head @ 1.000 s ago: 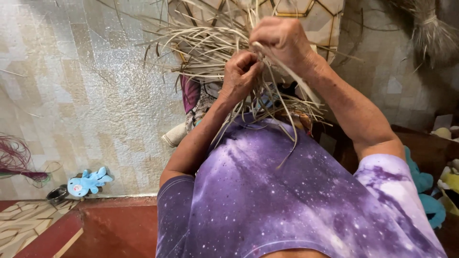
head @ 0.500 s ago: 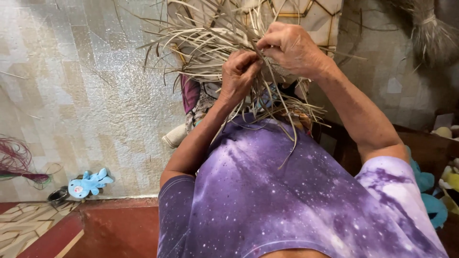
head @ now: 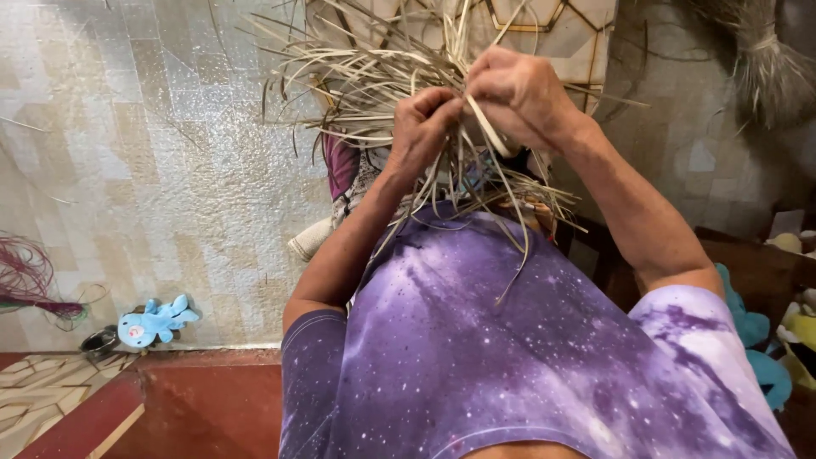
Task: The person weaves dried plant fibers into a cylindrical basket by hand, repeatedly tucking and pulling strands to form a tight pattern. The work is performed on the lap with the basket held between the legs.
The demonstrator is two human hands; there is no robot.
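Starting at the far left edge of the frame, a bundle of pink strands (head: 25, 285) lies on the pale tiled floor (head: 127, 170). Lower left, a small blue plush toy (head: 155, 320) rests on the tiles, just beside a dark little cup (head: 99, 342), with a red step (head: 204, 399) below them.

In the upper middle, a tangle of dry straw strips (head: 357, 81) fans out, some ends hanging down toward the purple shirt (head: 510, 357) that fills the lower centre. The left hand (head: 422, 123) sits in the thick of the straw, its fingers curled tight around several strips. Touching it on the right, the right hand (head: 520, 95) is also closed, pinching a strip between thumb and fingers near the left hand's knuckles. Both forearms run down and outward to the shirt sleeves.

Behind the straw, at top centre, a pale panel with a hexagon pattern (head: 544, 21) shows. In the upper right corner hangs a tied bunch of dry fibre (head: 765, 72). At the right edge, low down, more soft toys (head: 769, 340) in blue and yellow sit near dark wooden furniture (head: 739, 263).
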